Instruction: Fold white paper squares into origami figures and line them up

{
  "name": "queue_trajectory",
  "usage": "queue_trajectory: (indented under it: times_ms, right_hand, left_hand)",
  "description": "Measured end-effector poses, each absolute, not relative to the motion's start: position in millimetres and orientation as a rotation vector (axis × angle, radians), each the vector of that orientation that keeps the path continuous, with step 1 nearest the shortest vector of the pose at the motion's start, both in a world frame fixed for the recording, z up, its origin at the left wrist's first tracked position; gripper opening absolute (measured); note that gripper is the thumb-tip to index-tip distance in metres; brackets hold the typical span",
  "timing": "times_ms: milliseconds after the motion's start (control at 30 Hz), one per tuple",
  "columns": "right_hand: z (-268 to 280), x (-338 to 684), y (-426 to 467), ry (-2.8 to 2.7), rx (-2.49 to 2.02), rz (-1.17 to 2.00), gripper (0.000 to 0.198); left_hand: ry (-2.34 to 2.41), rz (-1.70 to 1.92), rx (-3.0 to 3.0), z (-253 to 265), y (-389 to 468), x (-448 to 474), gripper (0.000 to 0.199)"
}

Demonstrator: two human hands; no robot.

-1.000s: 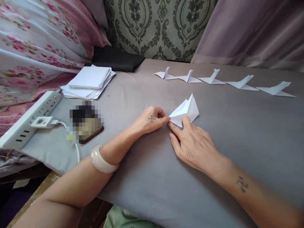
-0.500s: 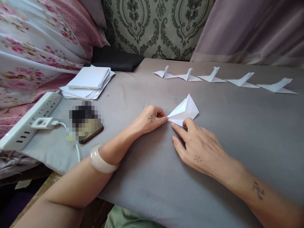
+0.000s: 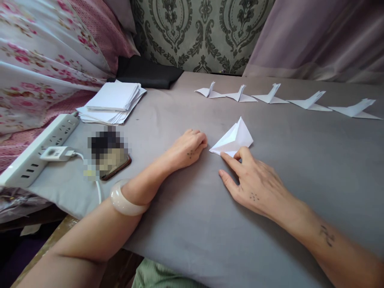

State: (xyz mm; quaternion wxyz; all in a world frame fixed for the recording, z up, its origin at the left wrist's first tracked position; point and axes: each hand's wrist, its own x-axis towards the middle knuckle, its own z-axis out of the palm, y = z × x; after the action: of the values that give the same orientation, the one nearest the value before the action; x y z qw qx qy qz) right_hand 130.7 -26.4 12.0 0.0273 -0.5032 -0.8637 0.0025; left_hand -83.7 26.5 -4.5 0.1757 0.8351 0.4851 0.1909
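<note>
A white sheet of paper folded into a kite-like shape [image 3: 235, 138] lies on the grey cloth, its long point toward my left hand. Just left of that point, my left hand [image 3: 191, 145] is curled closed, apart from the paper, and nothing shows in it. My right hand [image 3: 255, 180] rests at the lower edge of the folded paper. Its index fingertip presses on that edge while the thumb is stretched away over the cloth. Behind them stand several folded paper birds [image 3: 271, 96] in a row.
At the back left lies a stack of white paper [image 3: 112, 97], beside a black folded cloth [image 3: 147, 72]. A blurred phone [image 3: 111, 158] and a white power strip [image 3: 39, 152] with a plugged-in charger [image 3: 57, 153] occupy the left side. A patterned panel [image 3: 204, 36] closes off the back.
My left hand has let go of the folded paper's point and drawn slightly left, its fingers curling. My right hand stays on the paper's lower edge.
</note>
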Motion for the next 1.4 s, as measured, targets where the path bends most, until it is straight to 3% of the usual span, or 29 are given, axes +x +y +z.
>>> queue_trajectory:
  times_ms: [367, 700, 1400]
  right_hand:
    - [14.7, 130.0, -25.8, -2.653, -1.585, 0.112, 0.048]
    - [17.1, 129.7, -25.0, -2.635, -1.605, 0.17, 0.044]
    - [8.7, 132.6, -27.3, -2.588, -1.541, 0.1, 0.048]
  left_hand:
    - [1.061, 0.619, 2.719, -4.0, 31.2, -80.1, 0.022]
    - [1.04, 0.287, 3.174, 0.4, 29.1, -71.9, 0.032]
    - [1.225, 0.621, 2.359, -1.6, 28.6, -81.4, 0.013]
